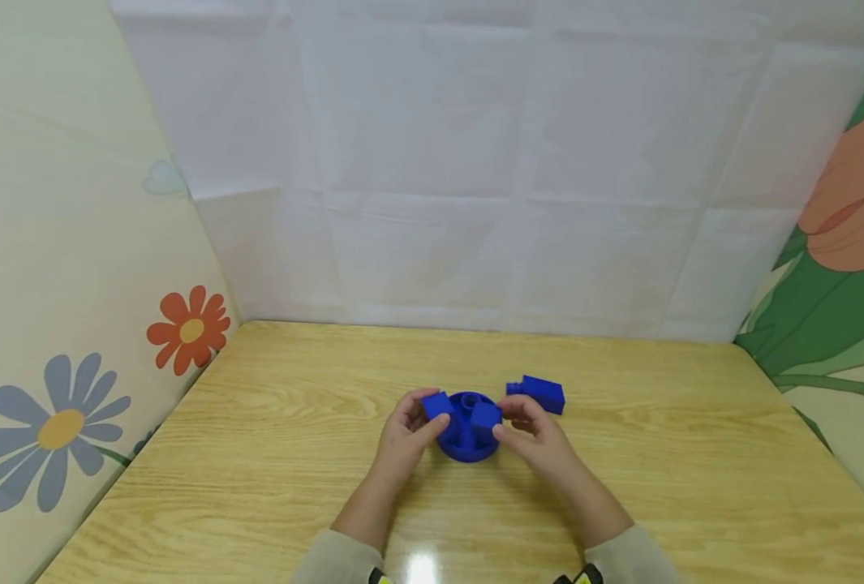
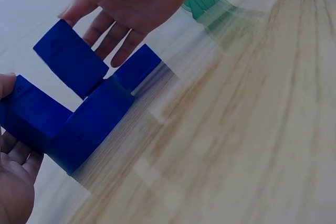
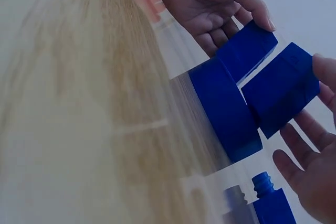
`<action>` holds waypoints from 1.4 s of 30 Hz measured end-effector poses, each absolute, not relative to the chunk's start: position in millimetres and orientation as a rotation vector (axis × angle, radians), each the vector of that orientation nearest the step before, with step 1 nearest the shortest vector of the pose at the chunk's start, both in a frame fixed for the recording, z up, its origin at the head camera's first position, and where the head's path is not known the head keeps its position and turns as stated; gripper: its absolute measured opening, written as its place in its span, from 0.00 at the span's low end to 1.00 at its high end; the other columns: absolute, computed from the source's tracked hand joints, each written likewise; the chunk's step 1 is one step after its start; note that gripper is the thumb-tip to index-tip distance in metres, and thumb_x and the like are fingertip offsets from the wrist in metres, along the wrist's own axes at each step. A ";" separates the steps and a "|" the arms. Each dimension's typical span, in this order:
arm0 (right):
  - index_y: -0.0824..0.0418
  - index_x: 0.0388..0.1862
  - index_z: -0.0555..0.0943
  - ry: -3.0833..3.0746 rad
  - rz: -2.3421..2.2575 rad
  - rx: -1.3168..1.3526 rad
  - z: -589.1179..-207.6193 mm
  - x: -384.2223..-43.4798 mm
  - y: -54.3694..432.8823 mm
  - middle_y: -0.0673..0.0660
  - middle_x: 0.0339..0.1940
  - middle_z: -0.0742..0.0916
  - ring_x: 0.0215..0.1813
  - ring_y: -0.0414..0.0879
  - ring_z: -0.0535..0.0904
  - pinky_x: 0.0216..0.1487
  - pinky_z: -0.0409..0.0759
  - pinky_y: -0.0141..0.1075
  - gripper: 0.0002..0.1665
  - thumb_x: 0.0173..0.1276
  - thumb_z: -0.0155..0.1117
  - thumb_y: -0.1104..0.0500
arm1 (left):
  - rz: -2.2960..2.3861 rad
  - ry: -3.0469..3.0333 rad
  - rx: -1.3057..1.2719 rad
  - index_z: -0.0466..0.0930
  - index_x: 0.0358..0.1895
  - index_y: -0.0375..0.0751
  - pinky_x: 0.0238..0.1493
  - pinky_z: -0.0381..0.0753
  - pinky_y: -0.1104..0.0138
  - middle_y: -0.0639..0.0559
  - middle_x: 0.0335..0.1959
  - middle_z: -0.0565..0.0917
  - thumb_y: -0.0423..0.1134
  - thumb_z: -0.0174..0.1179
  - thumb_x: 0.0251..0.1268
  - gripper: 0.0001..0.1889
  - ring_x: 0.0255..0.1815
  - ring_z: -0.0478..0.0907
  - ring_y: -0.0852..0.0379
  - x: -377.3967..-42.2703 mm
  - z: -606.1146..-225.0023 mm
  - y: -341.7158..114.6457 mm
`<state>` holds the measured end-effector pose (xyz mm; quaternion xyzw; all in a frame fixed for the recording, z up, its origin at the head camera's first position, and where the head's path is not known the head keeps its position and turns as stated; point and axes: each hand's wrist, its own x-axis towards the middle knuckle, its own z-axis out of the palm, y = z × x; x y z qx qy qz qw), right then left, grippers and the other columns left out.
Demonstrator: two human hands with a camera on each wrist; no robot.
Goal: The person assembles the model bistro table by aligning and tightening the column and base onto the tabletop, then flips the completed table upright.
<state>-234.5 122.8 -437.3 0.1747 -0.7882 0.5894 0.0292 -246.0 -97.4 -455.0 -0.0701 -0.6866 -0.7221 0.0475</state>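
A round blue base with raised inner walls and a small ring near its far edge stands on the table. My left hand pinches a blue block that leans outward at the base's left side. On the right side, my right hand holds a second blue block between thumb and fingers. Both blocks rise from the round base in the right wrist view; their lower ends are hidden inside it. Behind my right hand lies a third blue block with a ridged, screw-like neck.
The wood-grain table runs back to a white cloth. Flower-patterned panels close off the left and right sides.
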 end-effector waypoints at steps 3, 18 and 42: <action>0.66 0.55 0.77 -2.451 1.831 0.487 -436.3 -235.4 117.3 0.63 0.54 0.83 0.59 0.54 0.77 0.65 0.73 0.51 0.19 0.67 0.65 0.62 | -2.193 -2.101 -0.218 0.73 0.59 0.32 0.52 0.78 0.75 0.33 0.55 0.81 0.27 0.63 0.61 0.21 0.48 0.79 0.67 -245.9 -455.4 -98.0; 0.64 0.69 0.70 -2.502 1.880 0.583 -434.3 -243.9 104.6 0.64 0.69 0.76 0.72 0.59 0.68 0.74 0.62 0.56 0.30 0.70 0.63 0.60 | -2.204 -2.095 -0.222 0.73 0.59 0.31 0.52 0.78 0.74 0.32 0.55 0.80 0.27 0.62 0.62 0.21 0.48 0.79 0.66 -245.8 -453.8 -96.4; 0.59 0.59 0.78 -2.548 1.689 0.417 -431.4 -249.8 103.5 0.58 0.52 0.84 0.52 0.49 0.76 0.48 0.73 0.35 0.22 0.67 0.66 0.59 | -2.209 -2.085 -0.228 0.73 0.59 0.31 0.51 0.78 0.75 0.33 0.54 0.81 0.27 0.63 0.62 0.21 0.48 0.79 0.65 -244.0 -453.4 -96.7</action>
